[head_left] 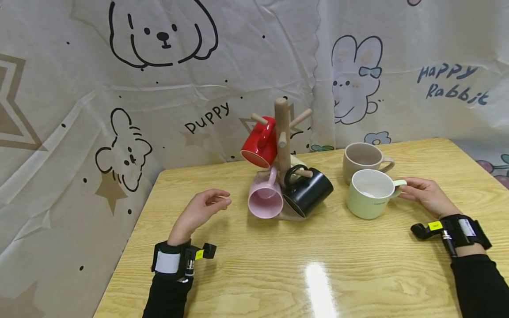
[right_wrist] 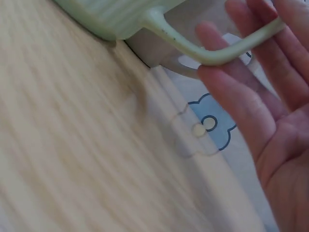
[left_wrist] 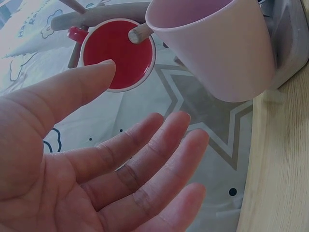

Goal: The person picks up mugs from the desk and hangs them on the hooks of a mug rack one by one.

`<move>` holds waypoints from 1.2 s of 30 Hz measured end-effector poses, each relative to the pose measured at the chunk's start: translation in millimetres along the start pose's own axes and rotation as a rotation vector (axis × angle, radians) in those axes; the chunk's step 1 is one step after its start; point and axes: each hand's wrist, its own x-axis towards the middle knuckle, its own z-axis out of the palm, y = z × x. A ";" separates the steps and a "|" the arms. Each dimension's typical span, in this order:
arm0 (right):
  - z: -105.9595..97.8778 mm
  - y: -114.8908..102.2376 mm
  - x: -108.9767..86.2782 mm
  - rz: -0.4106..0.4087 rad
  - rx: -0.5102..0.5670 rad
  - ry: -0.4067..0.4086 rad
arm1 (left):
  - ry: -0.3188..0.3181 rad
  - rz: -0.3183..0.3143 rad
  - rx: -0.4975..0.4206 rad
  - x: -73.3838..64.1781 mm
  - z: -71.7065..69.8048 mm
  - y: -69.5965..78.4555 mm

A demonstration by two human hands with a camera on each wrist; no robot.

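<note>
My right hand (head_left: 427, 196) pinches the handle of a pale green mug (head_left: 367, 204) on the right of the table. In the right wrist view the thumb and fingertips sit at the bend of the green handle (right_wrist: 215, 57). My left hand (head_left: 200, 208), empty with fingers relaxed, hovers to the left of a wooden mug rack (head_left: 282, 150). On that rack hang a red mug (head_left: 254, 145), a pink mug (head_left: 254, 194) and a black mug (head_left: 312, 194). The left wrist view shows the pink mug (left_wrist: 222, 53) beyond the spread fingertips.
Just behind the green mug stands a greige mug (head_left: 351, 161), its handle to the right. Part of a cream thing (head_left: 297, 162) shows behind the rack. Bare wooden pegs (head_left: 301, 118) stick out near the rack's top. A printed cloth (head_left: 179, 97) hangs behind the wooden table (head_left: 254, 274).
</note>
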 end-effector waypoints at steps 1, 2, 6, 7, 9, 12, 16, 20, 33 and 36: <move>0.6 0.5 -0.1 -0.008 0.014 0.006 | 0.000 -0.001 0.001 -0.1 0.0 -0.1; 1.2 0.8 0.0 -0.015 0.028 0.011 | -0.001 -0.002 0.002 -0.2 0.0 -0.1; 3.6 -0.3 -0.4 -0.013 0.016 0.042 | -0.006 0.002 0.001 -0.4 -0.3 0.2; 3.9 -1.1 -0.8 -0.006 0.000 0.049 | -0.006 0.004 0.002 -0.5 -0.3 0.2; 5.0 -3.3 -1.6 0.006 -0.036 0.059 | -0.006 0.008 0.001 -0.6 -0.5 0.1; 7.3 -7.8 -2.8 -0.006 -0.046 0.056 | -0.004 0.010 0.003 -0.5 -0.9 -0.3; 13.8 -19.7 -1.8 -0.106 0.084 0.043 | -0.006 0.015 0.013 -0.5 -1.6 -1.4; 22.9 -38.7 1.3 -0.182 0.172 0.051 | -0.005 0.026 0.023 -0.7 -2.2 -1.8; 77.8 -78.9 10.2 -0.279 0.158 0.005 | -0.004 0.014 0.026 -1.4 -1.7 0.6; 98.3 -84.5 11.9 -0.315 0.210 -0.020 | -0.007 0.015 0.023 -1.2 -1.9 1.0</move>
